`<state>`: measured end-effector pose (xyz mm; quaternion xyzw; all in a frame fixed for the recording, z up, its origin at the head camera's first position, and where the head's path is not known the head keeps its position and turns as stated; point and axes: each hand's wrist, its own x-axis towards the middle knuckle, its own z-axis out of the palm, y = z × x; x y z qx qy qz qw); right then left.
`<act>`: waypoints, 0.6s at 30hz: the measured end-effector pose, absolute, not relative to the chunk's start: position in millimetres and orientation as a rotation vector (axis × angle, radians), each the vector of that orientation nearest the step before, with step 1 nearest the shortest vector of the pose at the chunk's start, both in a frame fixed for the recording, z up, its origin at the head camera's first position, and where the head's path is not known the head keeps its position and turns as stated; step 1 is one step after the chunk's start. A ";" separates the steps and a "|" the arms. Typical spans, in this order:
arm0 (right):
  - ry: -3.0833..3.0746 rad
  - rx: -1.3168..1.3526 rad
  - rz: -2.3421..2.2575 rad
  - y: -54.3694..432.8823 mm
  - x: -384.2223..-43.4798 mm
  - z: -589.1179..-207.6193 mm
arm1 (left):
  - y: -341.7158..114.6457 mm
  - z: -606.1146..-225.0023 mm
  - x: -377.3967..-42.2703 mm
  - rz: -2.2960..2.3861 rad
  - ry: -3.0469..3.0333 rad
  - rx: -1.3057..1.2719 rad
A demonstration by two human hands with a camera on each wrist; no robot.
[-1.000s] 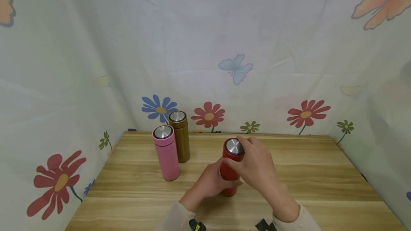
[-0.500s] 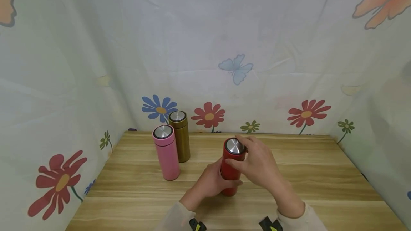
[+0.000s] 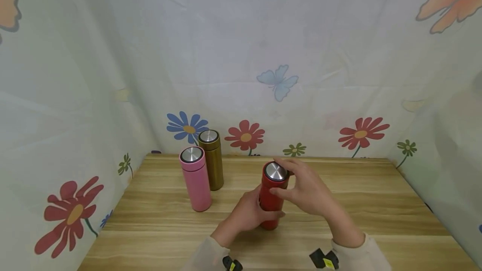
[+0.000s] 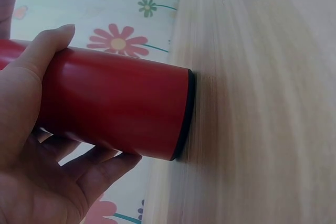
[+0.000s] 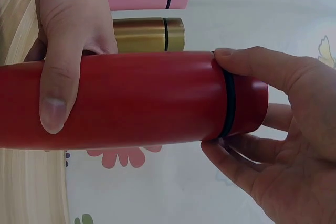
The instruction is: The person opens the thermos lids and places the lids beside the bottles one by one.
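Note:
A red thermos stands upright on the wooden table. My left hand grips its lower body, thumb across the front and fingers round the far side. In the left wrist view the black-edged base of the red thermos meets the tabletop. My right hand holds the lid from the right, its thumb by the black seam. The right wrist view has the fingers curled round the lid, with the seam between lid and body visible.
Left of the red thermos stand a pink thermos and, just behind it, a gold thermos, both upright with silver-topped lids. A flower-printed curtain hangs behind the table and on both sides.
The right hand has turned a little at the lid, its thumb and wrist shifting to the right. The left hand and the red thermos have stayed about where they were.

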<state>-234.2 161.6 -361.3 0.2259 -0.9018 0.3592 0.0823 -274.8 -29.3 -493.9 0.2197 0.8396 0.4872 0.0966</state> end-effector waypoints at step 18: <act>-2.670 0.770 1.158 168.5 -239.1 -363.5 | -29.6 -495.6 -275.7 1.452 2.476 0.649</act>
